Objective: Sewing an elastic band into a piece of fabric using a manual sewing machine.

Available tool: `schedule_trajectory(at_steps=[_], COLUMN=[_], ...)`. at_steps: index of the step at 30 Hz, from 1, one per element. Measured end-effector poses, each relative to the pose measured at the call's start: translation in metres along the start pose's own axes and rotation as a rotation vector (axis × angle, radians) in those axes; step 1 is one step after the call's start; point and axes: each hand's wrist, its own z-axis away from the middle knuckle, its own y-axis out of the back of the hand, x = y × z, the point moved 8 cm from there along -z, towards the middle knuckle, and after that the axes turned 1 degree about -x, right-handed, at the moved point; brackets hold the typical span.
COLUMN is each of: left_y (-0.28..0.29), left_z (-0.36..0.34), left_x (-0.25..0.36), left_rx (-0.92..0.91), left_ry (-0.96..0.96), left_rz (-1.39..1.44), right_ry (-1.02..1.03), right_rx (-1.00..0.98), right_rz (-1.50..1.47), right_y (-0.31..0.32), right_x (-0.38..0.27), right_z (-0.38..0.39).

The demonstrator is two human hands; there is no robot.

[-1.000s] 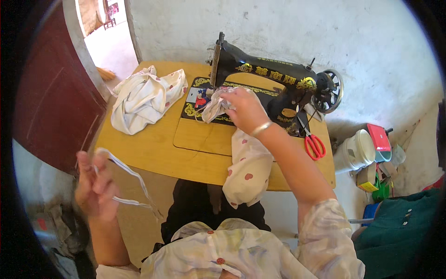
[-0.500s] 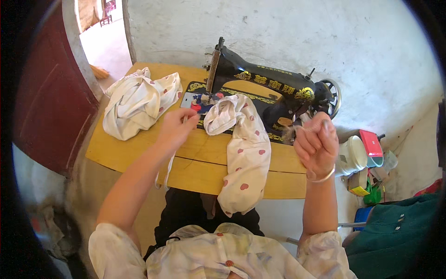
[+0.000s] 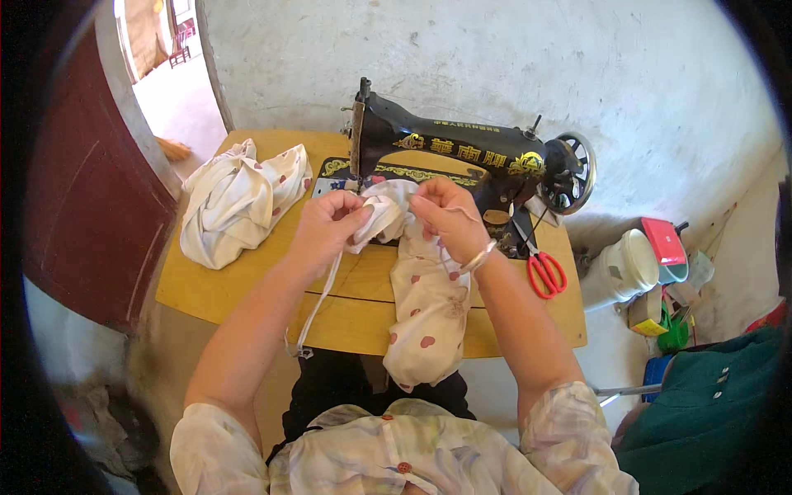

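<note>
A cream cloth piece printed with hearts (image 3: pixel 427 305) runs from the sewing machine down over the table's front edge. At its gathered upper end, my left hand (image 3: pixel 330 227) is closed, pinching the cloth edge between thumb and fingers. A thin white cord (image 3: pixel 323 299) hangs below that hand and passes the table edge. My right hand (image 3: pixel 452 216), with a bangle at the wrist, pinches the same cloth end from the other side. Just behind both hands stands the black sewing machine (image 3: pixel 450 136); the hands partly hide its bed.
Another bundled heart-print cloth (image 3: pixel 239 202) lies at the left of the yellow wooden table (image 3: pixel 219 293). Red-handled scissors (image 3: pixel 546 275) rest by the machine's handwheel (image 3: pixel 573 175). A white bucket (image 3: pixel 623 266) and a green garment (image 3: pixel 701 412) are at the right.
My right hand has come left from beside the handwheel to the cloth. My left hand has moved slightly right and down and now grips the cloth end. Scissors now show at the right.
</note>
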Motion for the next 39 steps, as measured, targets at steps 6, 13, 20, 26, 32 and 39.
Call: schedule_trajectory(at_steps=[6, 13, 20, 26, 32, 39], left_y=[-0.004, -0.013, 0.065, 0.016, -0.003, 0.032], left_z=[0.03, 0.052, 0.036, 0.031, 0.026, 0.038], left_x=[0.032, -0.009, 0.01, 0.045, 0.04, 0.131], left_rx=[-0.24, -0.37, 0.283, 0.081, -0.113, -0.274], left_ry=[-0.082, 0.024, -0.122, -0.171, 0.092, 0.105], left_rz=[0.007, -0.091, -0.178, -0.542, 0.715, 0.697], right_ry=[-0.056, 0.117, 0.342, 0.28, 0.074, 0.513], right_rx=[-0.217, -0.211, -0.006, 0.053, -0.276, 0.226], right_rz=[0.555, 0.751, 1.14, 0.849, 0.614, 1.321], right_y=[-0.037, -0.038, -0.06, -0.059, -0.06, 0.003], right_x=[0.002, 0.003, -0.005, -0.057, -0.089, -0.139], right_z=[-0.011, -0.011, -0.017, -0.016, 0.008, 0.038])
